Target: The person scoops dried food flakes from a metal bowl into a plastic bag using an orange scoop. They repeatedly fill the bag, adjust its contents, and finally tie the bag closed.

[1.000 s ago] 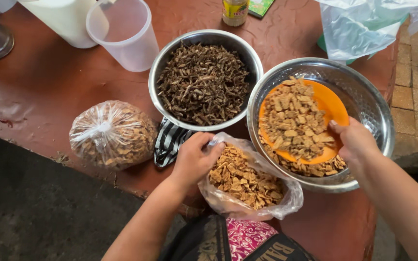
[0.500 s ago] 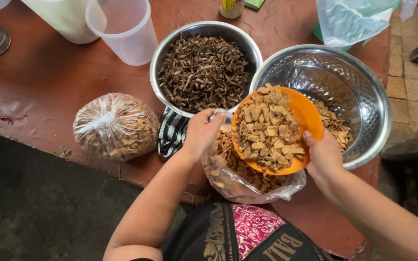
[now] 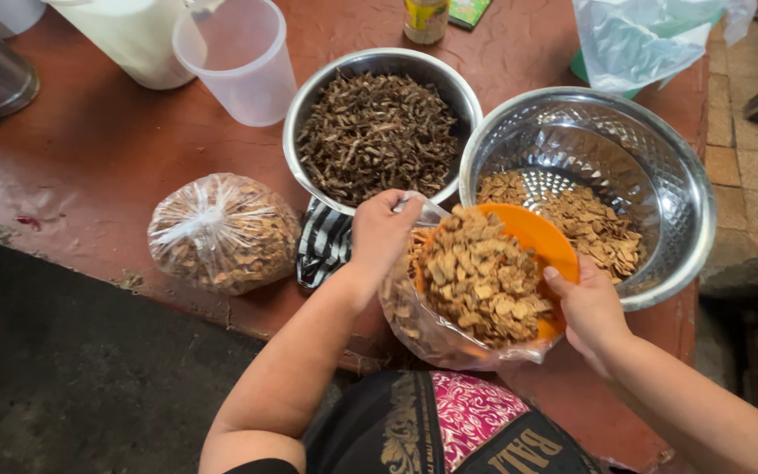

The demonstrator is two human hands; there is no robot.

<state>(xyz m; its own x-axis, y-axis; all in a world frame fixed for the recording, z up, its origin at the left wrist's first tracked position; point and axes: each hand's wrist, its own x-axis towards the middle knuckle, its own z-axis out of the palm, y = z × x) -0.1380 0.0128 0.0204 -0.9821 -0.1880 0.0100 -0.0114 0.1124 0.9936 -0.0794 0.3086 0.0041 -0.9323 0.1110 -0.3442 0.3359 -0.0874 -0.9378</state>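
The left hand [image 3: 381, 235] pinches the clear plastic bag's [image 3: 449, 338] rim, holding its mouth open; the right hand [image 3: 591, 307] grips the tilted orange bowl [image 3: 541, 246], brown chips [image 3: 480, 281] heaped directly over that opening.

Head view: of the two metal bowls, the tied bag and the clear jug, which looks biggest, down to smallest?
1. Patterned bowl on the right, holding tan chips, looks largest.
2. Plain bowl of dark strips.
3. Tied bag.
4. Clear jug looks close to the bag; it is partly cut off and farther away, so that order is unsure.
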